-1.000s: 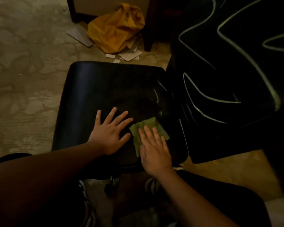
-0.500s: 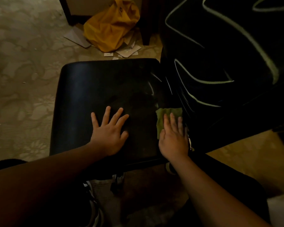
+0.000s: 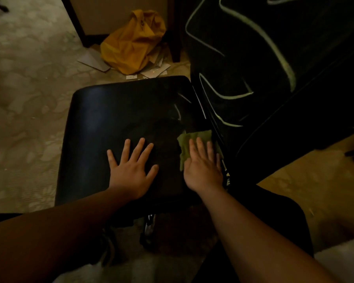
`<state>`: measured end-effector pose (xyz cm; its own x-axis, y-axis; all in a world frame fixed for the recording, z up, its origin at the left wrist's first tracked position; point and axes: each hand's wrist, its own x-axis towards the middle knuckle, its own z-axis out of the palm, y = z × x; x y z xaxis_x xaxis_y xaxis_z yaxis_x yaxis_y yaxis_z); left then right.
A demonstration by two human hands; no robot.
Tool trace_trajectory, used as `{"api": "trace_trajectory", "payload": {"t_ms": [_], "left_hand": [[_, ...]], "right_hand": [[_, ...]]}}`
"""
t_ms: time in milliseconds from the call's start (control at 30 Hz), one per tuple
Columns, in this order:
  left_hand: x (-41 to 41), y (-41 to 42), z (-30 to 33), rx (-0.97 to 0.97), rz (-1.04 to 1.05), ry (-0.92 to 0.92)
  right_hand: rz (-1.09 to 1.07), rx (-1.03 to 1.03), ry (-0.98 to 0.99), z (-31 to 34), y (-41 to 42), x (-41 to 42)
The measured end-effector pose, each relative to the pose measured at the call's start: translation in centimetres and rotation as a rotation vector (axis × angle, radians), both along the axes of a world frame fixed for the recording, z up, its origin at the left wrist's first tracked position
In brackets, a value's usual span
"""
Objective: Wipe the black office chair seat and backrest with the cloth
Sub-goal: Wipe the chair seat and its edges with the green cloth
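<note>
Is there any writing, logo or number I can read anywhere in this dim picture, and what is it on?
None can be read.
Crumpled yellow bag: a small dark mark, too blurred to read.
Black chair edge by the right hand: pale marks, too small to read.

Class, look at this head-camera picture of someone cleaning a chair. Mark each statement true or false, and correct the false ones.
1. The right hand presses flat on a green cloth. True.
2. The cloth lies on the floor. False: it lies on the chair seat, near the backrest.
3. The left hand rests flat on the seat with fingers spread. True.
4. The left hand grips a spray bottle. False: it holds nothing.
5. A yellow bag lies on the floor beyond the seat. True.
</note>
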<state>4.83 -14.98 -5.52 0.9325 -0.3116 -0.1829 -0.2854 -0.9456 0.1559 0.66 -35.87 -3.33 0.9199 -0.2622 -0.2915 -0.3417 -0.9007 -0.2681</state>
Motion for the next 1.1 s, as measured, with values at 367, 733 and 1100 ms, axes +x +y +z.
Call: {"api": "trace_trajectory", "payload": {"t_ms": [367, 733, 1100], "left_hand": [[3.0, -1.0, 1.5, -0.066, -0.018, 0.019], [11.4, -4.3, 1.1, -0.107, -0.053, 0.035], [12.7, -4.1, 0.2, -0.125, -0.062, -0.013]], "right_hand": [[0.329, -0.047, -0.083, -0.1, 5.2, 2.3], [-0.061, -0.050, -0.044, -0.4, -0.4, 8.7], [0.225, -0.101, -0.053, -0.2, 2.1, 10.4]]}}
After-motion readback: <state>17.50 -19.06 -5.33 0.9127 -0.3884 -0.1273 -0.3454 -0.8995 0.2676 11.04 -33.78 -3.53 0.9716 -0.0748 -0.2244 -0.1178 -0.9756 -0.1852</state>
